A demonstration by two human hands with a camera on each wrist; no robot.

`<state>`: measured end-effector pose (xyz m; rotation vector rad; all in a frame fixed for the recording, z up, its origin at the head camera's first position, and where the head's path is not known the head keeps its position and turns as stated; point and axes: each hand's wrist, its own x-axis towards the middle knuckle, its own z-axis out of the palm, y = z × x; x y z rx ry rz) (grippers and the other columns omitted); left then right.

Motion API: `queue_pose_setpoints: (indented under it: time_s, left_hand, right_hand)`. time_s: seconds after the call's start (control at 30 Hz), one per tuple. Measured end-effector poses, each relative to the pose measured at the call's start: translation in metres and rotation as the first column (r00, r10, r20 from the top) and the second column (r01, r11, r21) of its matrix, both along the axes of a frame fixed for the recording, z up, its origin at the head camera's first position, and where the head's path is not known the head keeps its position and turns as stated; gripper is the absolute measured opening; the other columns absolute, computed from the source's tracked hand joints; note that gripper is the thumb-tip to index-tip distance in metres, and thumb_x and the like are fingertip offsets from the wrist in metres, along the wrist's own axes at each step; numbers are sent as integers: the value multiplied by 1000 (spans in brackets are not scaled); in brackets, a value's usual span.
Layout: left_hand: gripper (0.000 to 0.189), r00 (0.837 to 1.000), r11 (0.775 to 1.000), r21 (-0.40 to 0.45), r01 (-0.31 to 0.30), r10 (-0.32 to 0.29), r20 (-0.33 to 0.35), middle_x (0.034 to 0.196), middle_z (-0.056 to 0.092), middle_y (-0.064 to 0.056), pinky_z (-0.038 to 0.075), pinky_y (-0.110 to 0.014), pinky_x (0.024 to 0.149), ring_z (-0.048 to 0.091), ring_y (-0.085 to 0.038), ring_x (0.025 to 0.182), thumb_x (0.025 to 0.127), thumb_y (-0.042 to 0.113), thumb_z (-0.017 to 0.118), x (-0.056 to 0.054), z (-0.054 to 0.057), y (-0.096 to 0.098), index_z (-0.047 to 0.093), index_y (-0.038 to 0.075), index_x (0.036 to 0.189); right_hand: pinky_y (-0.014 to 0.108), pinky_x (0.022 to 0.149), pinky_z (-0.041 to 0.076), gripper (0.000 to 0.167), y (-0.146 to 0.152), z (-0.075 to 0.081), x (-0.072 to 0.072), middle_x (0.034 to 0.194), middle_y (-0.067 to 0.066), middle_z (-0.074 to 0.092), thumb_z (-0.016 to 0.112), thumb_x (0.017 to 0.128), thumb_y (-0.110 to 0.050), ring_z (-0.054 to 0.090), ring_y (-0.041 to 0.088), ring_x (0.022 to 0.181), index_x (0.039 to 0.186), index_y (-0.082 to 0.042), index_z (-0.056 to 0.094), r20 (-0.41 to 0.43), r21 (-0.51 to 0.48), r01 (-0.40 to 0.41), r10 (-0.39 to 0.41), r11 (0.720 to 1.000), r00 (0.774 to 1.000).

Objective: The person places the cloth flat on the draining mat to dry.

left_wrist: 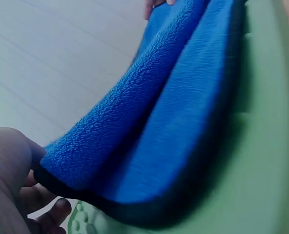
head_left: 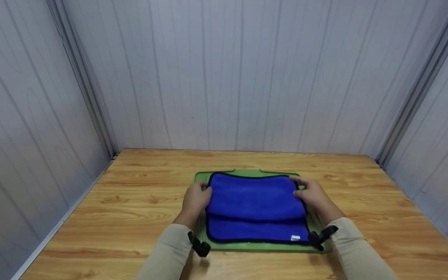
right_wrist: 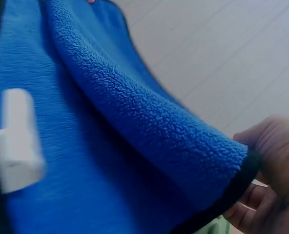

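A blue plush towel [head_left: 255,196] with black edging lies over a green board [head_left: 247,246], its upper part lifted and bent into a fold across the middle. My left hand [head_left: 197,200] pinches the towel's left edge between thumb and fingers. On the opposite side, my right hand [head_left: 316,199] pinches the right edge near the far corner. In the left wrist view the raised towel [left_wrist: 120,112] curves away from the board beneath. A white label [right_wrist: 20,141] sticks out from the lower layer in the right wrist view.
The board rests on a wood-grain table [head_left: 130,217]. Pale panel walls [head_left: 224,77] stand behind the table and on both sides. Black straps with camera mounts [head_left: 200,245] sit at both wrists, near the board's front corners.
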<state>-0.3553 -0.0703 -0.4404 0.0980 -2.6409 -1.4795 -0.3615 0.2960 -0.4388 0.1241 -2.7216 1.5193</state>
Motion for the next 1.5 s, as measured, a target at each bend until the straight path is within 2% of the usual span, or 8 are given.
queue_pose_setpoints:
  time_s: [0.4, 0.6, 0.87, 1.1, 1.27, 1.37, 1.47, 1.5]
  left_hand:
    - [21, 999, 999, -27, -36, 37, 14, 105, 68, -11, 51, -43, 83, 63, -27, 94, 100, 18, 55, -28, 3, 9, 68, 5, 110]
    - [26, 999, 997, -54, -52, 52, 1, 113, 69, -13, 51, -44, 83, 64, -29, 96, 100, 13, 55, -36, 2, 16, 63, 7, 124]
    - [40, 999, 988, -156, 20, -24, -26, 127, 68, -13, 52, -41, 96, 63, -29, 116, 95, -7, 45, -43, 5, 25, 72, 5, 122]
    - [39, 997, 980, -186, 74, -78, -16, 126, 67, -19, 51, -45, 100, 60, -33, 123, 93, -11, 44, -45, 1, 26, 70, -6, 121]
    - [34, 994, 978, -198, 68, -84, -72, 99, 70, -11, 54, -38, 83, 62, -20, 95, 89, -13, 42, -48, -3, 23, 74, -5, 94]
    - [33, 991, 975, -212, 72, -95, -97, 67, 48, -1, 40, -33, 58, 42, -17, 64, 86, -15, 41, -51, -5, 24, 52, 5, 62]
    - [38, 991, 976, -203, 85, -103, -83, 64, 26, 2, 25, -33, 54, 24, -17, 59, 87, -15, 39, -53, -6, 24, 31, 13, 62]
    - [37, 991, 977, -198, 84, -103, -84, 64, 33, 3, 30, -32, 53, 31, -15, 59, 87, -14, 40, -53, -6, 24, 36, 10, 60]
  right_hand:
    - [32, 80, 44, 62, -4, -2, -39, 151, 29, 42, 54, 91, 10, 49, 36, 127, 151, -1, 45, 86, 52, -58, 53, 997, 995]
    - [41, 100, 41, 65, -6, -5, -49, 153, 28, 40, 48, 88, 11, 39, 42, 141, 152, 2, 42, 97, 100, -51, 41, 994, 994]
    - [49, 110, 35, 65, -11, -6, -55, 152, 29, 41, 41, 85, 9, 33, 44, 144, 150, 7, 41, 107, 256, -63, 37, 965, 994]
    - [54, 114, 34, 65, -18, -5, -56, 147, 34, 45, 41, 82, 7, 37, 47, 140, 146, 14, 42, 75, 405, -115, 93, 907, 993]
    - [54, 114, 34, 63, -22, -4, -56, 146, 35, 45, 41, 82, 6, 37, 47, 141, 145, 16, 42, 62, 441, -108, 90, 891, 994]
    - [55, 113, 34, 63, -23, -4, -57, 146, 36, 44, 42, 83, 5, 36, 48, 140, 144, 16, 42, 52, 460, -99, 85, 883, 995]
    - [56, 113, 34, 61, -22, -4, -57, 147, 36, 42, 43, 85, 3, 34, 49, 141, 145, 15, 42, 44, 464, -86, 74, 882, 996]
    - [56, 113, 33, 60, -21, -5, -56, 148, 36, 40, 43, 86, 2, 32, 50, 142, 145, 15, 42, 46, 457, -85, 72, 885, 996]
